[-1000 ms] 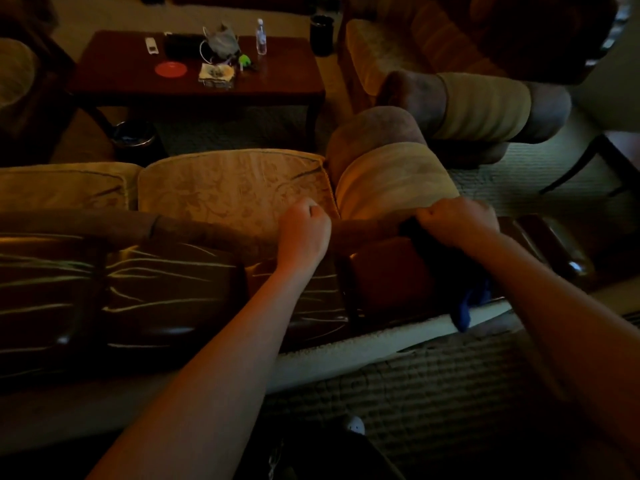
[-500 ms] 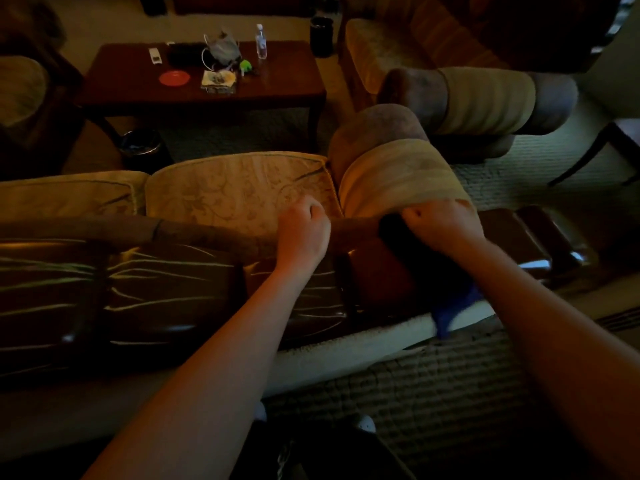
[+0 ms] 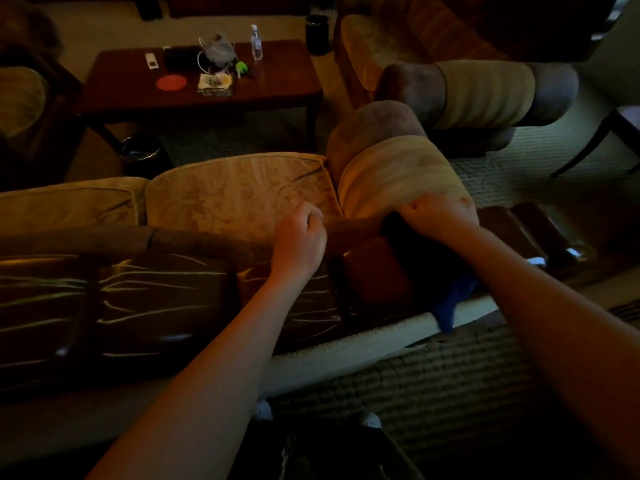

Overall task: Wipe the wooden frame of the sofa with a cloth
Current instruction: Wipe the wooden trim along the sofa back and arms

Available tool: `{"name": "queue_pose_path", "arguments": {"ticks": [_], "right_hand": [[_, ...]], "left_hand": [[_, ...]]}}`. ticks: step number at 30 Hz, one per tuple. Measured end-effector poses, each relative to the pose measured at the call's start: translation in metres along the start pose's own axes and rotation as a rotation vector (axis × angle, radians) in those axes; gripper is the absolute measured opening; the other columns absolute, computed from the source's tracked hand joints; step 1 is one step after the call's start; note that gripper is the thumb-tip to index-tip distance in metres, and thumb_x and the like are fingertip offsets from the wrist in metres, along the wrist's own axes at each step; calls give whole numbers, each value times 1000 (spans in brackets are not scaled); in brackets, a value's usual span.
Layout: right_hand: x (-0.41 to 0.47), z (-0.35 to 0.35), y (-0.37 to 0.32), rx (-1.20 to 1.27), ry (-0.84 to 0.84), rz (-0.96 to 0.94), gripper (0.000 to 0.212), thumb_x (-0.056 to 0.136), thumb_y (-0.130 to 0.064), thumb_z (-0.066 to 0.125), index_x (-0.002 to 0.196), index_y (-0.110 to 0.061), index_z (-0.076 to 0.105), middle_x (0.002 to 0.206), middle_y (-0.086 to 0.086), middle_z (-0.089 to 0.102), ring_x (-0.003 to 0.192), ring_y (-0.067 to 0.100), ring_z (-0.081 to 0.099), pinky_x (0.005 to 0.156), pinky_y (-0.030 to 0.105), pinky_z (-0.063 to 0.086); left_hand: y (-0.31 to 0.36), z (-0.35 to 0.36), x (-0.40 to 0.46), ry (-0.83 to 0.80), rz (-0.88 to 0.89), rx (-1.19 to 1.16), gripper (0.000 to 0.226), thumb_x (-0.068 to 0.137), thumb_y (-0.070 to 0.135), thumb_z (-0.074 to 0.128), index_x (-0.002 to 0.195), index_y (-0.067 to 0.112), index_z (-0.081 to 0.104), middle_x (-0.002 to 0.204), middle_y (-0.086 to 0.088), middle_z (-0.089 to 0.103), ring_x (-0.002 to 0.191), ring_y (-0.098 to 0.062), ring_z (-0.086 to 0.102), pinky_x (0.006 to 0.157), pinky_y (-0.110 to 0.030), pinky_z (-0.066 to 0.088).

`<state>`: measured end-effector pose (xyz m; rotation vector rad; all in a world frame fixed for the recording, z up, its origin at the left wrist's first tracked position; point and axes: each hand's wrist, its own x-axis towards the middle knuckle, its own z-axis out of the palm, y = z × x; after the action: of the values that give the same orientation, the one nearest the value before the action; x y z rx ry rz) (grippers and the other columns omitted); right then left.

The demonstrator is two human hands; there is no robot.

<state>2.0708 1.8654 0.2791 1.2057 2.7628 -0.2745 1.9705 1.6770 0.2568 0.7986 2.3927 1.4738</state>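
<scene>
I look down over the back of a sofa whose glossy dark wooden frame runs across the view. My right hand grips a dark blue cloth and presses it on the top of the wooden frame near the rolled armrest; the cloth's lower end hangs down the back. My left hand rests on the sofa's top edge to the left with its fingers curled and nothing seen in it.
A beige seat cushion and a rolled armrest lie beyond the frame. A coffee table with a bottle and small items stands further off. A second sofa is at the right. A dark bin sits by the table.
My right hand has slid the cloth leftward along the top of the wooden frame, toward my left hand. My left hand has stayed in place.
</scene>
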Motion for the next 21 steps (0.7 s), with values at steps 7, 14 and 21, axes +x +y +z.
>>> {"name": "queue_pose_path", "arguments": {"ticks": [7,14,21], "right_hand": [[-95,58,-65,204,445,-314,27,86,-36,45,68,-25,60,75,-7,63,82,17,62,85,36,35],[-129,79,8,329,567,-202,34,98,-26,44,111,-2,65,121,18,62,117,27,56,102,46,39],[-122,74,-58,408,948,206,27,90,-23,47,89,-13,73,105,1,71,105,16,62,107,42,29]], "left_hand": [[-3,2,2,-9,-12,92,24,94,12,38,84,16,59,71,8,54,65,-6,49,56,-21,37],[-1,4,-3,-169,109,161,25,96,21,37,83,32,55,71,0,59,60,-12,54,53,-27,40],[7,9,-7,-525,428,530,44,93,28,33,126,9,55,127,-14,56,117,-30,51,99,-40,40]]}}
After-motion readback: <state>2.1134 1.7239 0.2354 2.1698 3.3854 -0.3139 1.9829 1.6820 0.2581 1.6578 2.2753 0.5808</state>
